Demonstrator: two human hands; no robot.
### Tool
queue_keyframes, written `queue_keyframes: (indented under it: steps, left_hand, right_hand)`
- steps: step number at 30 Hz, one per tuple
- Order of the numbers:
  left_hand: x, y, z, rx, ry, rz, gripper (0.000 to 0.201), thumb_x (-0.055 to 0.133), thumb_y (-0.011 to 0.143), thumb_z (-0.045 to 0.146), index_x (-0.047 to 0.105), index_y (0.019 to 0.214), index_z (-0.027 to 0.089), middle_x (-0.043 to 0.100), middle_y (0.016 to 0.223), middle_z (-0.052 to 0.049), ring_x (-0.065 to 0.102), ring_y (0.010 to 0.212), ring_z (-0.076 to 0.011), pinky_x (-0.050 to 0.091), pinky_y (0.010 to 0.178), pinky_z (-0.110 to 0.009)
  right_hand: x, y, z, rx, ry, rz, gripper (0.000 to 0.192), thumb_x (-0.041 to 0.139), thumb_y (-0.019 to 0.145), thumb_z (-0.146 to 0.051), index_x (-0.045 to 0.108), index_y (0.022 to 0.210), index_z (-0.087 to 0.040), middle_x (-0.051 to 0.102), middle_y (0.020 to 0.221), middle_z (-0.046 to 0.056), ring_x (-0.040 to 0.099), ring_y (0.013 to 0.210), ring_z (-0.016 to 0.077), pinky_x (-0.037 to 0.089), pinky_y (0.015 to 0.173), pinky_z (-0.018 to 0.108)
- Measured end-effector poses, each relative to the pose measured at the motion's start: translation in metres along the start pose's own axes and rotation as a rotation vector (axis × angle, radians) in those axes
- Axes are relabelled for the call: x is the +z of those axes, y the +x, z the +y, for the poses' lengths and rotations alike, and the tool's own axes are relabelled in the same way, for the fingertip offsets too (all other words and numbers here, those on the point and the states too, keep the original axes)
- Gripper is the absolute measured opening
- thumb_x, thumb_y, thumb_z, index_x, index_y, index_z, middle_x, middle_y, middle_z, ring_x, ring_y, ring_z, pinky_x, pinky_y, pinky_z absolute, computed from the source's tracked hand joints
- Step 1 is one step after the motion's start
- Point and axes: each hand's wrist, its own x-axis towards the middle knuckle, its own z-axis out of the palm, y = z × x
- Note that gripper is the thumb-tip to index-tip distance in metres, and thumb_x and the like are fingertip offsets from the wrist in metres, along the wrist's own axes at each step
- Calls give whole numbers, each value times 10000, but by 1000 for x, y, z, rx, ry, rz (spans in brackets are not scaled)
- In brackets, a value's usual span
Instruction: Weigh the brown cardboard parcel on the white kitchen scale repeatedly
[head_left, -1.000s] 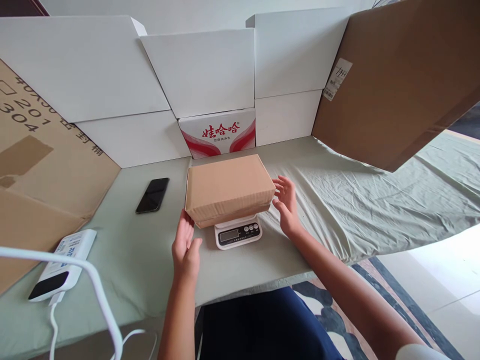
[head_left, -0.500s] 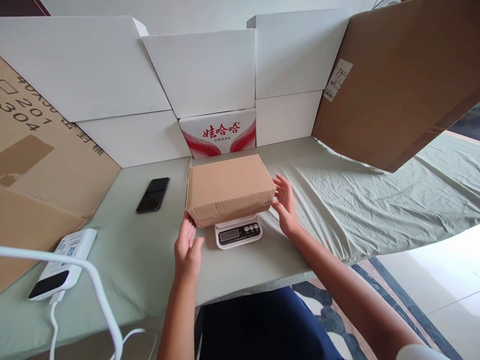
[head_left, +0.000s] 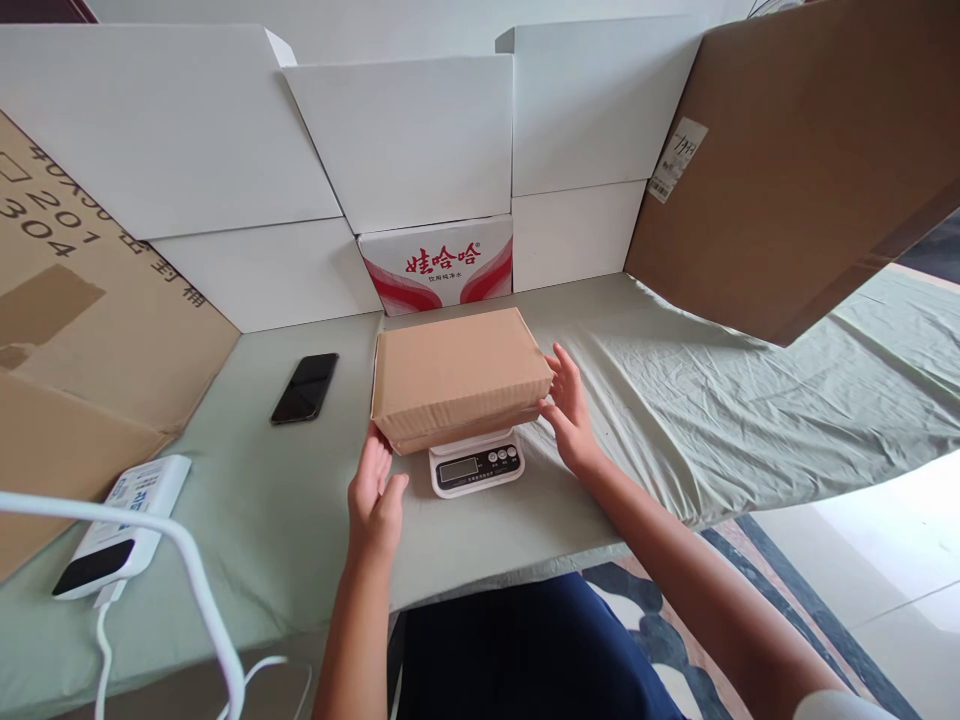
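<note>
A closed brown cardboard box (head_left: 457, 375) rests on a small white digital scale (head_left: 475, 465) in the middle of the table. My left hand (head_left: 375, 495) is open by the box's near left corner, fingertips close to or touching it. My right hand (head_left: 568, 410) is open with its fingers against the box's right side. Neither hand grips the box.
A black phone (head_left: 305, 387) lies left of the box. A white power bank (head_left: 112, 530) with a white cable (head_left: 202, 590) sits at the near left. White boxes (head_left: 405, 140), a red-and-white carton (head_left: 437, 262) and brown cardboard (head_left: 795, 150) wall the pale green tablecloth (head_left: 712, 400).
My right hand has moved left until its fingers meet the box's right side. My left hand has edged slightly toward the box's near left corner. The box has stayed on the scale.
</note>
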Motion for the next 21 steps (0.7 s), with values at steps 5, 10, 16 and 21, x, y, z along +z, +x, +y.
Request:
queue_keyframes:
  steps: [5, 10, 16, 21]
  left_hand:
    - [2, -4, 3, -41, 21, -18, 803, 636, 779, 179, 458, 1561, 210, 524, 1560, -120, 396, 1501, -341, 293, 1249, -504]
    - [3, 14, 29, 13, -27, 2, 723, 629, 771, 170, 535, 1487, 213, 589, 1489, -125, 448, 1472, -339, 337, 1226, -503]
    - [21, 98, 48, 132, -127, -44, 552, 596, 719, 118, 616, 1260, 226, 695, 1317, -90, 586, 1333, -260, 458, 1077, -376]
    - [34, 140, 5, 112, -146, 43, 521, 572, 643, 152, 630, 1158, 212, 728, 1223, -110, 650, 1201, -234, 503, 893, -301]
  right_hand:
    - [2, -2, 0, -20, -10, -77, 743, 588, 937, -618, 287, 1580, -396, 367, 1640, 67, 436, 1471, 338, 456, 1151, 556]
    - [3, 19, -19, -89, 0, -74, 721, 582, 928, -653, 335, 1554, -393, 374, 1635, 58, 429, 1476, 342, 450, 1167, 547]
    - [18, 84, -8, -169, 70, -100, 784, 533, 930, -666, 227, 1587, -369, 381, 1641, 52, 455, 1451, 327, 467, 1142, 543]
    - [42, 103, 47, -76, 105, -139, 903, 529, 901, -674, 122, 1626, -323, 282, 1698, 48, 384, 1501, 302, 437, 1179, 502]
